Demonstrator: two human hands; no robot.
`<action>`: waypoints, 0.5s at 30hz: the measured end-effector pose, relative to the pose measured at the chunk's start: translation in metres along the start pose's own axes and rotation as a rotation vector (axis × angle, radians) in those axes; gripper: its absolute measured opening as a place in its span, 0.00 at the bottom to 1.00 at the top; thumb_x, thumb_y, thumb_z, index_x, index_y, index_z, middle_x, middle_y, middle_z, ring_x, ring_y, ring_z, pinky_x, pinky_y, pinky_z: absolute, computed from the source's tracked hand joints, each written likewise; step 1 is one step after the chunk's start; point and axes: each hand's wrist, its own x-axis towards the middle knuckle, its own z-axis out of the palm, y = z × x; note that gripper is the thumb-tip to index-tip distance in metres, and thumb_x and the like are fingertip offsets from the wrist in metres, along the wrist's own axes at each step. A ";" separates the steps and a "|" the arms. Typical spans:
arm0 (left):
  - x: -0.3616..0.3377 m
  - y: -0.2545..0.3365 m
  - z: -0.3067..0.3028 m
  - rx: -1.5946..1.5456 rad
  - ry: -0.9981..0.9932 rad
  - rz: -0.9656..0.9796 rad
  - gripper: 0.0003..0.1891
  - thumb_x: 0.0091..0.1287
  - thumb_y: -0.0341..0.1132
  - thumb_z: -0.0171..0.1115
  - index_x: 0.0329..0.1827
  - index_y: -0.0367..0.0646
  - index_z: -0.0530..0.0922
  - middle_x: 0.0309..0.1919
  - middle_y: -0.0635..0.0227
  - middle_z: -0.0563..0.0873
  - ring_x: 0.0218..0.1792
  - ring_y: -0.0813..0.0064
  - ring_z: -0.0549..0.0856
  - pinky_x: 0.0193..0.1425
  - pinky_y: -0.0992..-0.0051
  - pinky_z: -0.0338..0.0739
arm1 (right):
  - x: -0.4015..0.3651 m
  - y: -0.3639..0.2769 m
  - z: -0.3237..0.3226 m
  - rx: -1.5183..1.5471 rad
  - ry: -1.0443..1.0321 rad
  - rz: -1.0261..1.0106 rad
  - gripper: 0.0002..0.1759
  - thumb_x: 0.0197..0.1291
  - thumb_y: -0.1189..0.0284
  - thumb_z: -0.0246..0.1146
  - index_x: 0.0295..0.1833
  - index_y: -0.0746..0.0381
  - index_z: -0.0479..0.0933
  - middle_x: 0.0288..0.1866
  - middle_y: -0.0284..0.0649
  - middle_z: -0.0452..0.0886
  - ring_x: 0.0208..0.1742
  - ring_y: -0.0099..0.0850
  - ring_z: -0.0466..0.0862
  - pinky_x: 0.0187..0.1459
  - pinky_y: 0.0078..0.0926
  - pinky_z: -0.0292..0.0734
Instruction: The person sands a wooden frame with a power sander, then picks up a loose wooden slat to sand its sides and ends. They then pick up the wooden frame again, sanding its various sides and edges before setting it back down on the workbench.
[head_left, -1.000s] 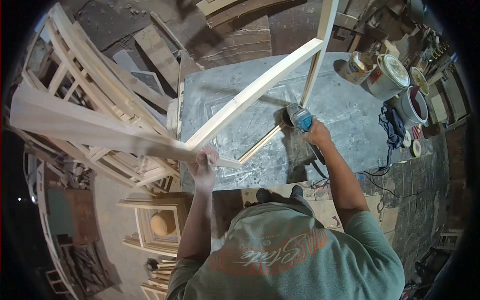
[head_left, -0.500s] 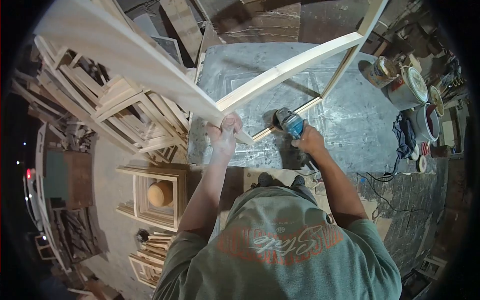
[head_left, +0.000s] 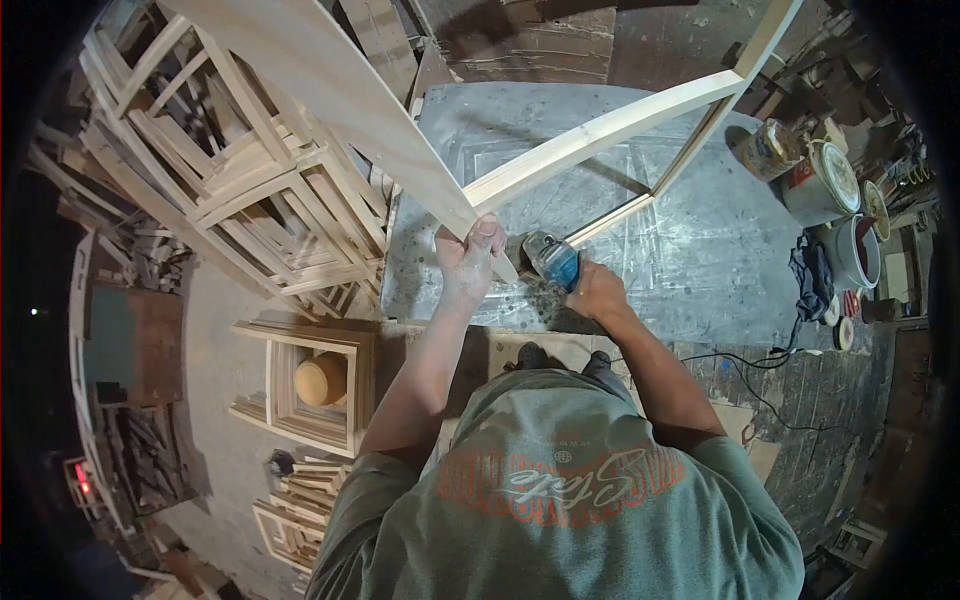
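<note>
A pale wooden frame [head_left: 610,128] stands tilted on a grey worktable [head_left: 700,260], its wide left board rising past the top of the view. My left hand [head_left: 472,252] is closed round the lower end of that board, thumb on top. In my right hand [head_left: 600,290] is a blue angle grinder [head_left: 553,262] with a metal head. Its head lies against or just beside the frame's lower rail, close to my left hand. The grinder's disc is mostly hidden.
Wooden frames [head_left: 250,195] are stacked at the left, and more stand on the floor around a round wooden piece [head_left: 321,379]. Buckets [head_left: 822,180] and a dark cloth [head_left: 811,275] sit at the table's right. A black cord [head_left: 745,360] trails across the floor.
The grinder has moved left along the lower rail, nearer my left hand. My left hand and the frame appear shifted slightly right; the view has shifted a little too.
</note>
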 end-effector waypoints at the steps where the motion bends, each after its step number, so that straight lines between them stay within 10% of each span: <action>1: 0.000 -0.002 -0.001 -0.041 -0.011 -0.002 0.23 0.64 0.55 0.70 0.32 0.43 0.73 0.20 0.75 0.73 0.21 0.81 0.73 0.25 0.78 0.65 | 0.000 0.000 0.001 0.007 0.002 0.004 0.41 0.44 0.62 0.70 0.64 0.69 0.69 0.48 0.55 0.84 0.50 0.51 0.84 0.53 0.43 0.80; 15: 0.002 -0.003 -0.004 -0.086 0.003 0.004 0.19 0.64 0.48 0.72 0.35 0.41 0.77 0.21 0.74 0.75 0.21 0.81 0.74 0.26 0.78 0.66 | -0.012 0.021 -0.002 0.015 -0.026 0.007 0.51 0.40 0.58 0.74 0.70 0.70 0.64 0.49 0.58 0.83 0.51 0.53 0.84 0.54 0.44 0.79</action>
